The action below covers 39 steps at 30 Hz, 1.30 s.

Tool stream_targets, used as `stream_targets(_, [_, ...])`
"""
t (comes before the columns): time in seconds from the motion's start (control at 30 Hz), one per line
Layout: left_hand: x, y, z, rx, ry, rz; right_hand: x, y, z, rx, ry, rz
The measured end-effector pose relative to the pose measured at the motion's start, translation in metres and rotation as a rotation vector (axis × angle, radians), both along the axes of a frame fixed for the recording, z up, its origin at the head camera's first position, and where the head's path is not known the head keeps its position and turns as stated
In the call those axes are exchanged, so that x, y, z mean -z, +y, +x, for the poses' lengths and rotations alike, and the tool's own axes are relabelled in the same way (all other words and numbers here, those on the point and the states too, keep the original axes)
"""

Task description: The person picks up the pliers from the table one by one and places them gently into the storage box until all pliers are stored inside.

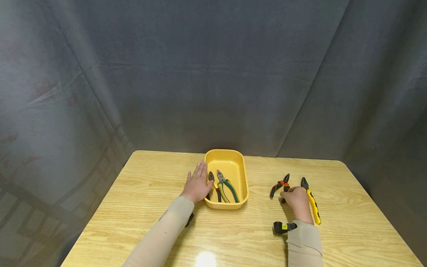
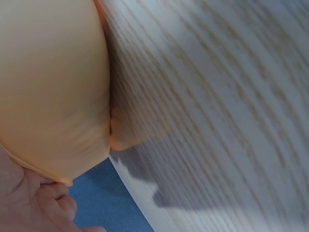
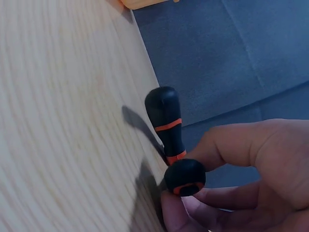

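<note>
My left hand [image 1: 197,186] rests at the left rim of a yellow plastic tray [image 1: 247,185], fingers extended, thumb reaching over the edge. In the left wrist view, that hand [image 2: 34,200] lies against the rim beside the tray's outer wall [image 2: 53,96]. Inside lie pliers with yellow-and-black handles [image 1: 218,194] and pliers with green-and-yellow handles [image 1: 231,190]. On the right, my right hand [image 1: 297,198] pinches one handle of black-and-orange pliers [image 1: 277,188]. The right wrist view shows the handle end [image 3: 185,176] between thumb and fingers of that hand [image 3: 270,164].
Pliers with a yellow-and-black handle [image 1: 313,207] lie just right of my right hand. All this is on a light wooden table [image 1: 160,174] with rounded far corners. Dark grey cloth [image 1: 200,92] hangs behind the table.
</note>
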State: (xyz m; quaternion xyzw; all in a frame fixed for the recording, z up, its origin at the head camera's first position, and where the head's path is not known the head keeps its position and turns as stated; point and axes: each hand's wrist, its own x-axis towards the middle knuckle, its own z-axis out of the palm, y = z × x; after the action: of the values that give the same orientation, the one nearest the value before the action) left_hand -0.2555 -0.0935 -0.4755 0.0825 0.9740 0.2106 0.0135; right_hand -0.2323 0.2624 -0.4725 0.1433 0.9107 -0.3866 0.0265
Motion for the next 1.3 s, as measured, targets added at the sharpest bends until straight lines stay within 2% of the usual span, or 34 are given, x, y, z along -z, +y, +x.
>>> stream_targets(0.27, [0.0002,-0.0003,0.0009,0.001,-0.002,0.001,-0.0008,0.0022,0.0016,-0.006,-0.052,-0.166])
stream_targets(0.53, [0.0022,-0.0011,0.0006,0.007,-0.003,0.014,0.0046,0.0009,-0.0012,0.045,-0.078,-0.438])
stream_targets(0.73, [0.0015,-0.0009,0.0009,0.009,0.006,0.013,0.0057,0.0005,-0.0019,0.06,-0.08,-0.511])
stream_targets(0.97, [-0.0004,-0.0008,0.0008,0.009,0.008,0.003,0.0057,-0.001,-0.0018,0.098,-0.075,-0.648])
stream_targets(1.3, [-0.002,-0.0009,0.0003,0.014,0.007,0.006,0.0056,-0.0005,-0.0033,0.129,-0.079,-0.697])
